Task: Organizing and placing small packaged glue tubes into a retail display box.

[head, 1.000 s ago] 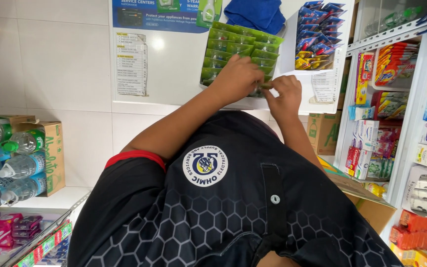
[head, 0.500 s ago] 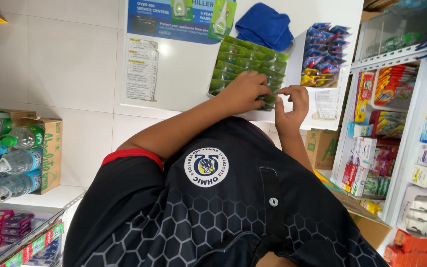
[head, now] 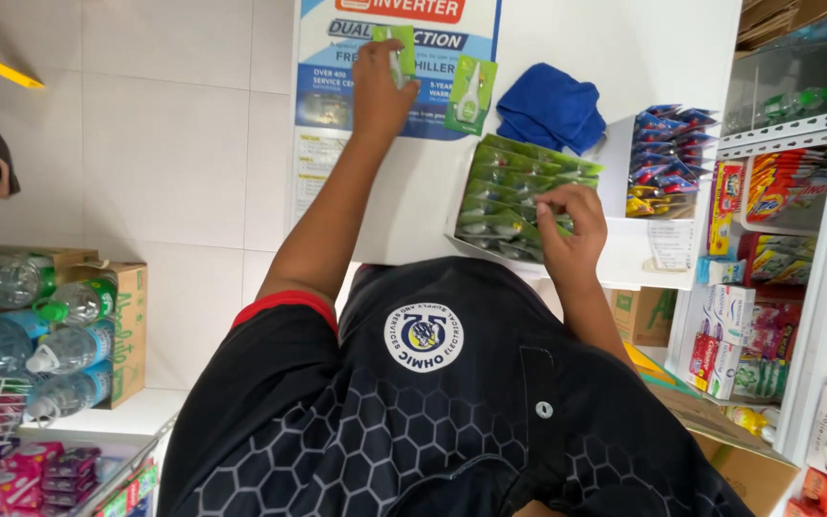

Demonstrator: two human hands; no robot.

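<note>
I see my left hand (head: 380, 91) closed on a green blister card (head: 395, 53), held flat against the white surface near a second card (head: 471, 94) of the same kind already lying there. My right hand (head: 567, 225) rests with bent fingers in the open display box (head: 514, 206), fingertips among the green packs; I cannot tell whether it has actually closed on one.

Handling notes:
- I judge each card light and thin: stiff card backing with a clear plastic bubble over a small white item (its exact kind is too small to make out).
- The backing probably bends if pinched hard at one corner. I rate the edges of the card as the best hold, thumb on the face and fingers behind.
- The bubble looks smooth and likely slippery, so I avoid it.
- The packs stand tightly rowed in the box, so one should come out lengthwise without dragging its neighbours.

A blue cloth (head: 549, 107) lies just beyond the box.
</note>
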